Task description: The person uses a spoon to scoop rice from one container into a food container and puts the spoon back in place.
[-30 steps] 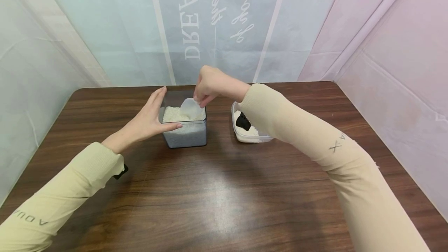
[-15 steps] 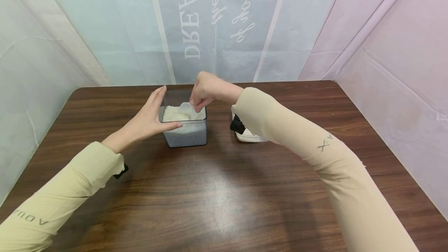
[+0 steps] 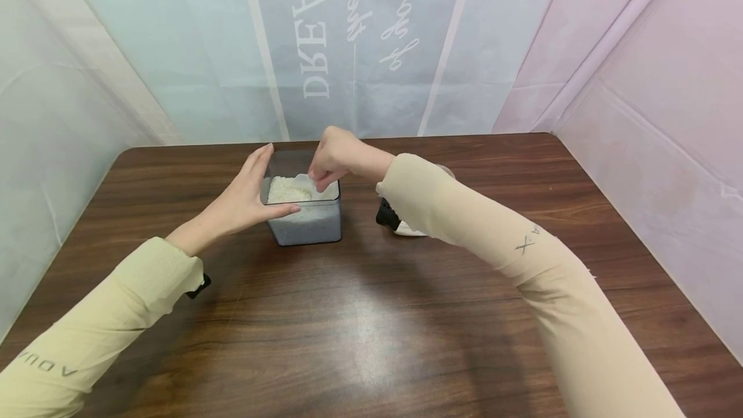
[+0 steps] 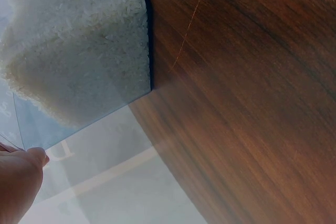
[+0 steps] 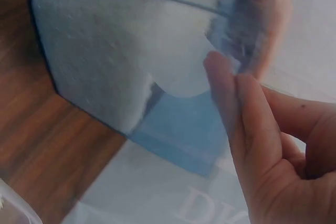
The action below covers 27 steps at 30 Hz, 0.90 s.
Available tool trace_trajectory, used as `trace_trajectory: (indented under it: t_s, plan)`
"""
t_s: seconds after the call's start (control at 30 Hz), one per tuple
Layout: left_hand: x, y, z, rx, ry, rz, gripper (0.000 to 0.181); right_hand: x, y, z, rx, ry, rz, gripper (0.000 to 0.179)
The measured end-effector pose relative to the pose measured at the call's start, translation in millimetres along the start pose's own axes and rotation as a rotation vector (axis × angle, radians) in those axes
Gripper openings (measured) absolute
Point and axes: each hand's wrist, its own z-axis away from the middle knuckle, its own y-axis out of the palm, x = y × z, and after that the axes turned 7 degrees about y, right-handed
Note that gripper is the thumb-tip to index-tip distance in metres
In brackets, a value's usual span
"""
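Observation:
A clear grey-blue plastic container [image 3: 306,227] with rice [image 3: 283,190] in it stands toward the back of the table. My left hand [image 3: 246,192] holds it from the left, thumb along the front rim and fingers at the back corner. The left wrist view shows the rice through the wall, with a fingertip at the rim. Inside the container's right side, my right hand [image 3: 336,157] pinches a whitish translucent plastic scoop [image 3: 304,182]. Its lower part is down in the rice; the right wrist view shows its rounded edge [image 5: 181,85] through the wall.
Right of the container stands a shallow clear plastic tub [image 3: 406,231] with white contents, mostly hidden under my right sleeve [image 3: 453,205]. A dark wood table [image 3: 348,328] lies beneath, bounded behind by a printed cloth wall [image 3: 371,50]. Black wrist devices [image 3: 387,215] show at my cuffs.
My right hand and the scoop have moved down and slightly left, deeper into the rice. The right sleeve now covers more of the tub. My left hand keeps its place on the container.

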Motion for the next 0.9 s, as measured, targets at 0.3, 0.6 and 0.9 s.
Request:
trace_trajectory:
  t_s: [0.3, 0.6, 0.9]
  plan:
    - [-0.4, 0.5, 0.2, -0.006, 0.005, 0.0, 0.109, -1, 12, -3.7, -0.014, 0.04, -0.044, 0.013]
    - [-0.8, -0.4, 0.9, 0.001, 0.017, -0.002, 0.108, -6, 7, 0.6, 0.074, 0.079, -0.273, 0.018]
    - [0.1, 0.7, -0.2, -0.013, 0.006, -0.01, 0.109, -9, 1, -0.7, 0.137, 0.117, -0.466, 0.018]
